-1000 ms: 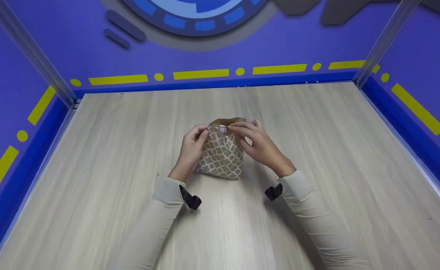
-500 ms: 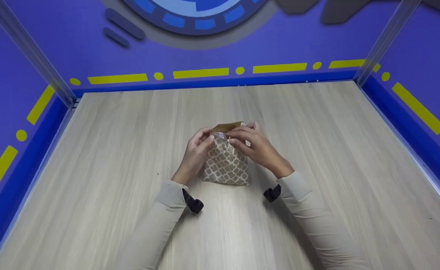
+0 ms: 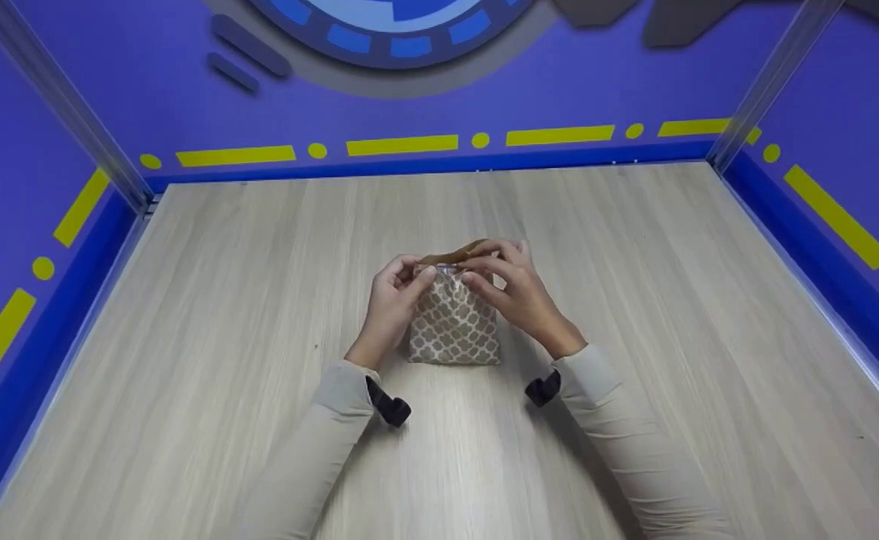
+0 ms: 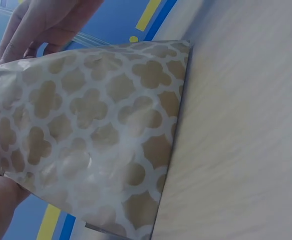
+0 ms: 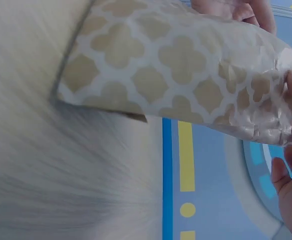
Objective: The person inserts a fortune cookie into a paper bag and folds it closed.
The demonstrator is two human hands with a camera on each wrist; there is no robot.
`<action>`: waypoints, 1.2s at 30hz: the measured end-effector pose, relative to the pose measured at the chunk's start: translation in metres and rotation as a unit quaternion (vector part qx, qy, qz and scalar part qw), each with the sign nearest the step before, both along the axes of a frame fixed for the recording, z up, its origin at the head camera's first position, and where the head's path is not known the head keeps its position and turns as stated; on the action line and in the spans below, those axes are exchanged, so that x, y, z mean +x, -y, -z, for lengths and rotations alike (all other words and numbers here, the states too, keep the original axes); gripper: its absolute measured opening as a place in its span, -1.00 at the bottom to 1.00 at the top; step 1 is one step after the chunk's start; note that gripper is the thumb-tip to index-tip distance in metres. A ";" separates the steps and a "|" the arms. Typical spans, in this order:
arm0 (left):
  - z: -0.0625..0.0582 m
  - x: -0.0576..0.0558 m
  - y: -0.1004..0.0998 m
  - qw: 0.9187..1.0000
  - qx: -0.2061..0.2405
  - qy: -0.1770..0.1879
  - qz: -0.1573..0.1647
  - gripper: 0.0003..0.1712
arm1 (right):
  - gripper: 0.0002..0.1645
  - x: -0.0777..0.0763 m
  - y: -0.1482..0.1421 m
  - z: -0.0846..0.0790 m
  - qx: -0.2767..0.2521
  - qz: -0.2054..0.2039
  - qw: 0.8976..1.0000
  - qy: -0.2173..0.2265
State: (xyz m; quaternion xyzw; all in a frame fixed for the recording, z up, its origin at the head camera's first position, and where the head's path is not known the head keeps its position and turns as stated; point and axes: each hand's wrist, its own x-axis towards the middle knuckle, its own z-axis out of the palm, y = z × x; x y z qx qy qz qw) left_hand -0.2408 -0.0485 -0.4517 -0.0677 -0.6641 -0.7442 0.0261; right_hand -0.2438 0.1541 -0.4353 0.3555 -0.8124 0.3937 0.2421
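Note:
A small paper bag [image 3: 454, 322] with a brown-and-white lattice print stands on the table, its mouth at the top. My left hand [image 3: 394, 296] pinches the bag's upper left edge between thumb and fingers. At the upper right, my right hand [image 3: 522, 289] pinches the rim, thumb in front and fingers behind. Between the hands the plain brown back edge of the mouth shows, with a small shiny patch just below it. The patterned face of the bag [image 4: 105, 110] fills much of the left wrist view. Whatever the bag contains is hidden.
The wood-grain table [image 3: 244, 270] reaches to blue walls [image 3: 439, 112] with yellow markings at the back and sides. Metal posts [image 3: 773, 82] stand at the back corners. Black wrist cameras [image 3: 391, 405] hang below both cuffs.
The bag has straightened and shifted slightly right. Its mouth, wide a second ago, is now narrower. My left thumb has moved inward along the rim, while the right hand stays near its place.

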 end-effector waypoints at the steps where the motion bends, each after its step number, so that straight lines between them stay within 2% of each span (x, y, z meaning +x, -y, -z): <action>1: 0.000 0.000 0.000 1.000 0.000 0.001 -0.003 -0.84 | -0.84 0.001 0.000 0.000 -0.005 0.010 1.000 0.001; 5: -0.002 0.000 0.000 1.000 0.002 0.004 -0.012 -0.87 | -0.90 0.003 0.001 0.002 -0.027 0.042 0.998 0.033; 8: -0.004 0.001 0.000 1.000 0.003 0.008 -0.014 -0.89 | -0.83 0.003 0.002 0.002 -0.062 0.041 0.993 0.093; 12: -0.005 0.002 -0.001 1.000 -0.001 0.015 -0.013 -0.89 | -0.80 0.003 0.001 0.002 -0.130 0.000 0.974 0.188; 15: -0.005 0.002 -0.001 1.000 0.001 0.018 -0.012 -0.88 | -0.82 0.003 0.001 0.002 -0.168 -0.028 0.958 0.231; 19: -0.005 0.002 -0.001 0.999 0.022 0.016 -0.017 -0.88 | -0.81 0.003 0.001 0.002 -0.192 -0.031 0.951 0.242; 22: -0.006 0.002 -0.001 0.999 0.042 0.006 -0.025 -0.87 | -0.82 0.004 0.002 -0.001 -0.208 -0.012 0.949 0.238; 29: -0.006 0.001 0.001 0.999 0.037 -0.009 -0.032 -0.85 | -0.80 0.017 0.006 -0.021 -0.237 0.016 0.939 0.248; 34: -0.007 0.000 0.000 0.998 0.052 0.006 -0.044 -0.82 | -0.74 0.017 0.008 -0.022 -0.272 0.018 0.923 0.273; 36: -0.007 -0.001 0.001 0.998 0.045 0.008 -0.053 -0.81 | -0.67 0.011 0.007 -0.015 -0.291 0.012 0.914 0.283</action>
